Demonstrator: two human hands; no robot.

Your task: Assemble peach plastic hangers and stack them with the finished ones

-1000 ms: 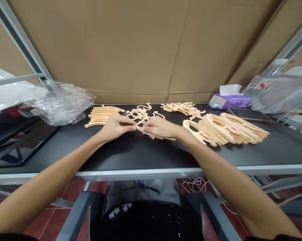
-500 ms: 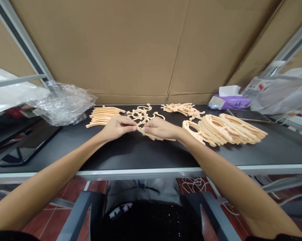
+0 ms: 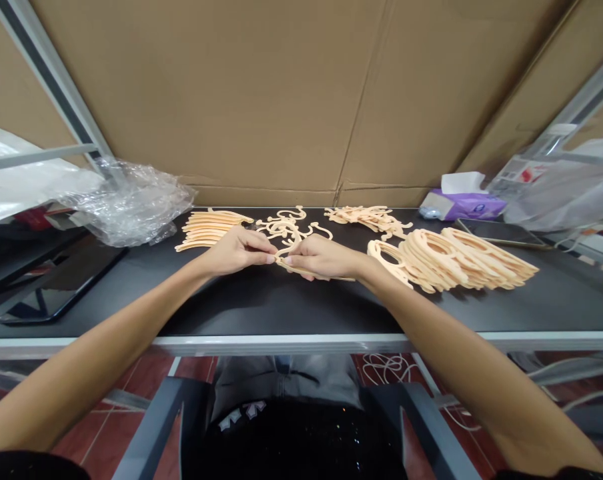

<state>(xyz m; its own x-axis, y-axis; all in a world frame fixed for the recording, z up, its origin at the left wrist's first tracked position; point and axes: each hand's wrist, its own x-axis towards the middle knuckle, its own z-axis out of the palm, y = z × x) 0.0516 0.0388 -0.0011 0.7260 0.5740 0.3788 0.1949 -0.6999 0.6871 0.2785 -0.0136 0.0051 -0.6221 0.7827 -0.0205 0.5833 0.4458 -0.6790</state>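
Observation:
Near the middle of the table, my left hand (image 3: 241,251) pinches the left end of a flat peach plastic piece (image 3: 281,261) between thumb and fingertips. My right hand (image 3: 321,257) is wrapped over the same piece, which looks like part of a hanger; a thin edge of it pokes out below the palm on the right. Most of it is hidden by the fingers. Just behind the hands lie loose curved hooks (image 3: 294,217) in the same colour. A row of slim curved strips (image 3: 206,230) is beside my left hand.
On the right sits a fanned stack of peach pieces with oval openings (image 3: 431,260). Behind are a small pile of flat pieces (image 3: 366,217), a purple tissue pack (image 3: 464,200) and a tablet (image 3: 501,233). Clear plastic wrap (image 3: 136,200) and a dark phone (image 3: 56,287) lie left.
The two hands stay together on the piece, with only slight finger movement; a small gap now shows at the piece between them. The whole view has shifted slightly.

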